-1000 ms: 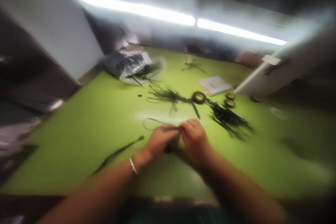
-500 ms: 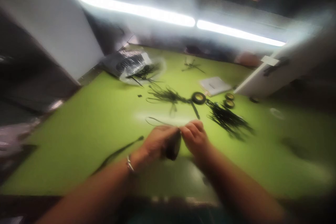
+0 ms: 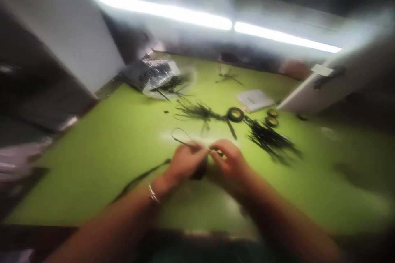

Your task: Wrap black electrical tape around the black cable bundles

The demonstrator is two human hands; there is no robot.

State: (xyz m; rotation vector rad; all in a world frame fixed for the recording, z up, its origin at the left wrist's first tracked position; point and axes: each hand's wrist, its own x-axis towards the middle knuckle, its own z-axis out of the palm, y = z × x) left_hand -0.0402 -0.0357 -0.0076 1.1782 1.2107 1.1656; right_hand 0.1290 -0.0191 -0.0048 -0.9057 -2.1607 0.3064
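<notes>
My left hand [image 3: 187, 162] is closed on a thin black cable [image 3: 179, 133], whose loop sticks out beyond its fingers to the far left. Under the same hand hangs a dark, rounded object [image 3: 200, 171], mostly hidden and blurred; its kind is unclear. My right hand [image 3: 230, 158] meets the left fingertips, thumb and forefinger pinching the cable's short end, which shows dark between the fingers. On the table left of my hands lies a black strap-like cord [image 3: 142, 178], partly behind my left forearm.
Across the green table [image 3: 92, 152] lie a bundle of black cables [image 3: 199, 111], a second bundle [image 3: 271, 139], a black tape roll with a yellow core [image 3: 235, 114], smaller rolls [image 3: 272, 121], a white box [image 3: 255, 100] and a plastic bag of cables [image 3: 160, 76]. White panels flank both sides.
My right fingers have shifted from a closed grip to a looser pinch at the cable's end. The dark object beneath my left hand showed more half a second ago. The cable loop has risen slightly.
</notes>
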